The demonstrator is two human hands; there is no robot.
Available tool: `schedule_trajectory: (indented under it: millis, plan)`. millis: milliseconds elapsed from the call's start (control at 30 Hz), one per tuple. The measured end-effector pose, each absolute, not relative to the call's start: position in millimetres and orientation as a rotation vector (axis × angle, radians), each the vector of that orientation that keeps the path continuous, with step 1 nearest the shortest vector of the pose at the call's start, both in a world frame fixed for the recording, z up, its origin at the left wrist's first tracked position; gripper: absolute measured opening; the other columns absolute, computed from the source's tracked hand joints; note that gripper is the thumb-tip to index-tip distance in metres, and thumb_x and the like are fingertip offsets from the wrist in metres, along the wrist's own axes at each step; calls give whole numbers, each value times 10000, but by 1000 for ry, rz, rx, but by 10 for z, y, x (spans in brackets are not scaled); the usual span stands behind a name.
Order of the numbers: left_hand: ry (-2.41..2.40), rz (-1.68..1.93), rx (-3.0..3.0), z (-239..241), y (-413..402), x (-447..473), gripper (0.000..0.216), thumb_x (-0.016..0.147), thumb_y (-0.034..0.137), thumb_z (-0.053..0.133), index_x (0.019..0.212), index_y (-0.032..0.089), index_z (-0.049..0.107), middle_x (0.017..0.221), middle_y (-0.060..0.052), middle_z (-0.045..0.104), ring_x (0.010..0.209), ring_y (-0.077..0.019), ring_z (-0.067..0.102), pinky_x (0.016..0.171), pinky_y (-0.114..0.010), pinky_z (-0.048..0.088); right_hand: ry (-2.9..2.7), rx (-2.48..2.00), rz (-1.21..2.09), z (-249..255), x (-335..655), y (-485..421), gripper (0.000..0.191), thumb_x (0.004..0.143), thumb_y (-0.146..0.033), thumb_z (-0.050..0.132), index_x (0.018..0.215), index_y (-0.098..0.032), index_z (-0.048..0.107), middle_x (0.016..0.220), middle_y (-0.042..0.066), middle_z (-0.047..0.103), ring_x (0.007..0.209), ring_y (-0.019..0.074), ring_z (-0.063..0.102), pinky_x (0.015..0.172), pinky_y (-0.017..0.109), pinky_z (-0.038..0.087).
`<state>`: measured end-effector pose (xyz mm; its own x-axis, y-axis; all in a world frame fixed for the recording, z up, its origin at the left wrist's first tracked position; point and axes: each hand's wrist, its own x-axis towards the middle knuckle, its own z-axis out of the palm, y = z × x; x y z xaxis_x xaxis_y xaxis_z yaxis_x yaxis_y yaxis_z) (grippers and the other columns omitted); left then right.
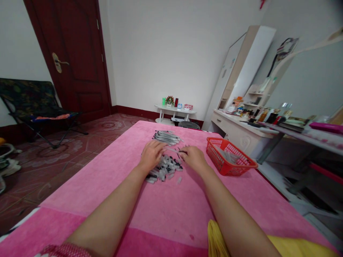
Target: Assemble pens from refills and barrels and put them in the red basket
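Right grip [194, 158] pinching 1 slim pen [173, 149], end hidden, left grip [152, 156] unclear, cap pile [164, 170] partly covered

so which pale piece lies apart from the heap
The pale piece right of the heap, on the near side: pink cloth surrounds it; the others bunch together.
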<state>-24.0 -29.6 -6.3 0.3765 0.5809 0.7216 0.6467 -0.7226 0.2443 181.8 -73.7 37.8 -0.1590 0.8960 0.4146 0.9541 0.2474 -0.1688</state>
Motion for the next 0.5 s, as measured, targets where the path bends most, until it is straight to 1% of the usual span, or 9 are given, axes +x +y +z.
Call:
schedule_trajectory:
  millis: [67,133,200,233,300,367,400,500]
  plan:
    - [-1307,-1488,-2380,-119,-206,-368,321,902,320,402,1107,203,621,1058,-73,646,1007,-205,538,913,-353,387,-1910,-1769,-230,485,1998,-755,195,806,-320,553,816,-260,739,816,51,728,746,204,633,587,271,360]
    - [-1498,-1669,-2223,-225,-75,-513,322,898,321,397,1063,193,643,1062,-71,656,1004,-203,560,902,-340,407,-1673,-1842,-299,583,2237,-779,223,804,-337,540,859,-249,737,822,65,722,755,221,627,594,285,365]
    - [-1744,-1799,-2086,-356,60,-628,309,874,308,421,993,169,670,1011,-81,680,960,-204,596,866,-328,437,-1418,-1942,-380,642,2483,-810,281,797,-393,541,908,-222,735,800,102,708,739,249,614,601,313,373]
    - [-1865,-1864,-2037,-420,119,-664,298,857,295,440,983,160,674,998,-83,688,943,-202,610,845,-319,451,-1312,-1971,-446,653,2590,-825,319,790,-411,544,941,-199,729,817,127,700,753,266,607,624,335,382]
    - [-2068,-1969,-1972,-526,202,-688,295,834,272,457,997,148,670,976,-84,700,914,-192,633,809,-300,470,-1196,-1961,-611,642,2743,-842,377,782,-411,550,1015,-157,702,922,172,675,840,302,584,702,388,393]
    - [-2185,-2008,-1936,-589,237,-661,297,820,258,467,1014,151,665,966,-80,706,896,-186,645,781,-288,481,-1190,-1880,-702,590,2787,-825,383,791,-380,540,1058,-141,674,1018,185,643,927,313,552,779,425,386]
    - [-2214,-2008,-1927,-605,241,-638,296,814,255,473,1017,157,665,965,-78,708,891,-184,648,771,-284,485,-1223,-1822,-694,550,2766,-800,364,798,-356,530,1057,-140,667,1037,178,635,951,305,542,806,429,384]
    - [-2242,-2000,-1910,-614,223,-581,286,797,245,494,1016,182,668,973,-66,710,897,-182,652,758,-271,488,-1428,-1645,-509,371,2555,-655,275,802,-286,512,972,-146,679,994,131,651,948,254,550,841,384,401]
